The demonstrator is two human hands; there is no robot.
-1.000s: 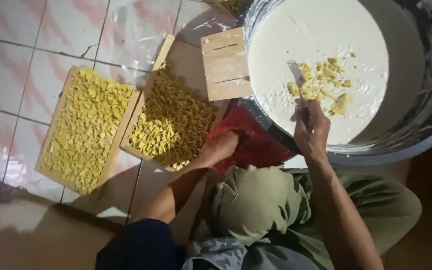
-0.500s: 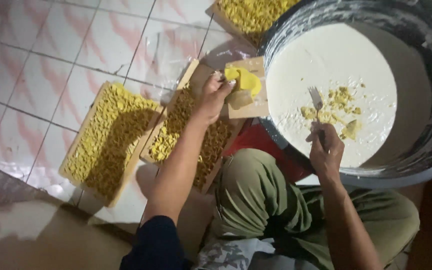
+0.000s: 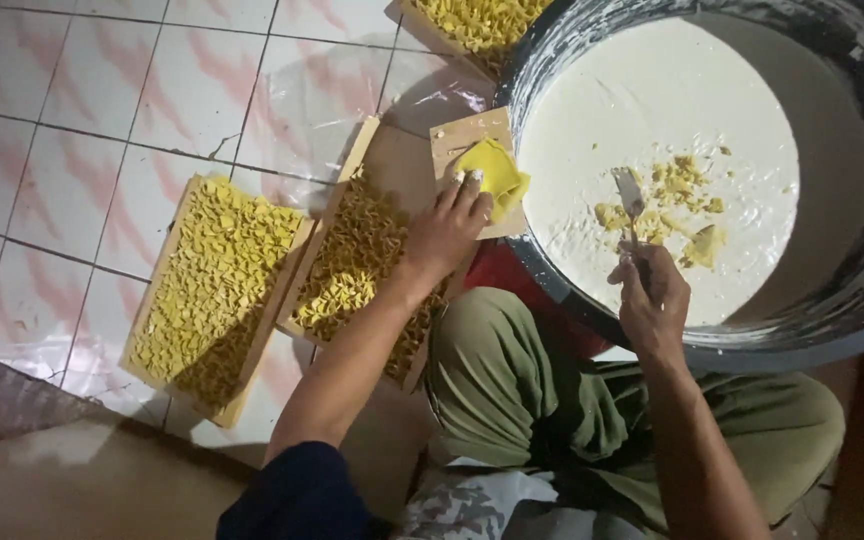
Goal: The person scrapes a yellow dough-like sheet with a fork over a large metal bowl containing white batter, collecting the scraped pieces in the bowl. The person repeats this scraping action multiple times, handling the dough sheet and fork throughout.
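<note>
My left hand [image 3: 449,228] rests on a small wooden board [image 3: 474,165] at the basin's left edge, its fingertips pressing a yellow folded sheet [image 3: 493,172]. My right hand [image 3: 652,295] grips the handle of a metal spatula [image 3: 630,200] over a big dark basin [image 3: 857,270] of white batter [image 3: 652,100]. The spatula's blade reaches into several yellow pieces [image 3: 677,205] floating in the batter.
Two wooden trays packed with small yellow pieces lie on the tiled floor, one at the left [image 3: 214,290] and one under my left forearm [image 3: 357,265]. A third tray [image 3: 472,25] sits at the top. My green-trousered knee [image 3: 512,380] is below the basin.
My left hand rose from the middle tray to the wooden board, bringing a yellow sheet onto it. My right hand stayed at the basin with the spatula.
</note>
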